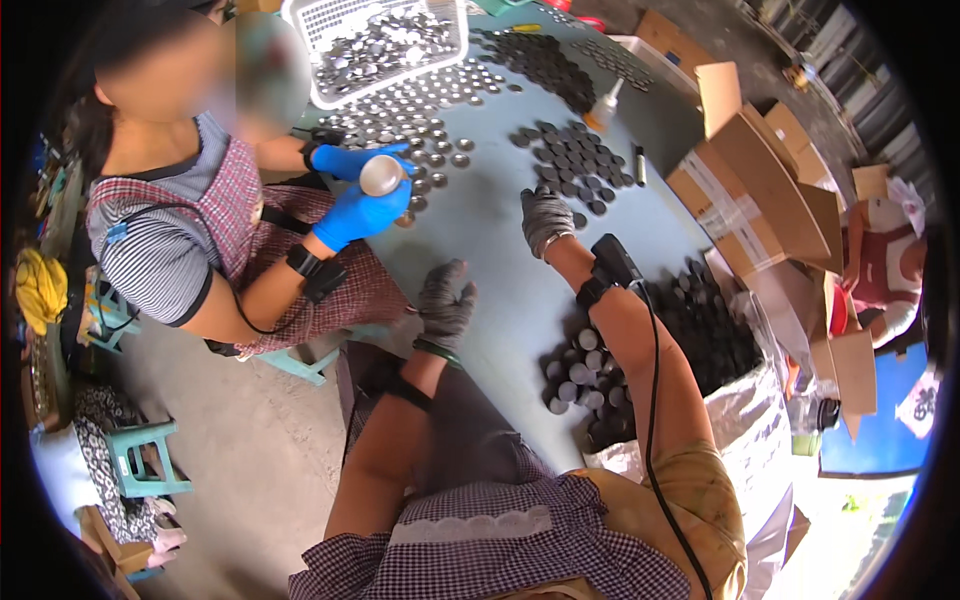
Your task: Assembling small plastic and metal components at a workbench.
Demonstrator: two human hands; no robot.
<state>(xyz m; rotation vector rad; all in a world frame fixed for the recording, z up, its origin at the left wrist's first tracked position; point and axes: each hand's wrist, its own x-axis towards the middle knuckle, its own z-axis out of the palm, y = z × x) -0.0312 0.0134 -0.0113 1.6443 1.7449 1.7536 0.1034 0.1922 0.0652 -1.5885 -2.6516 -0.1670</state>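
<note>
My left hand [447,303], in a grey glove, hangs at the near left edge of the grey-blue table [480,240]. Its thumb and fingers are apart, and nothing shows between them. Farther out, my right hand [547,220] wears a matching glove and is over the tabletop. Its fingers are curled at the near left side of a spread of round black discs [577,160]. A dark disc shows by the fingertips, but whatever the fingers close on is hidden. Closer in, a heap of black discs [700,320] lies beside my right forearm.
At left, a co-worker's blue-gloved hands [360,200] hold a round, pale-faced piece [381,175]. Shiny metal caps [400,115] cover the table's far side below a white basket [463,45]. A squeeze bottle [604,105] and a marker [641,165] stand near cardboard boxes [750,190].
</note>
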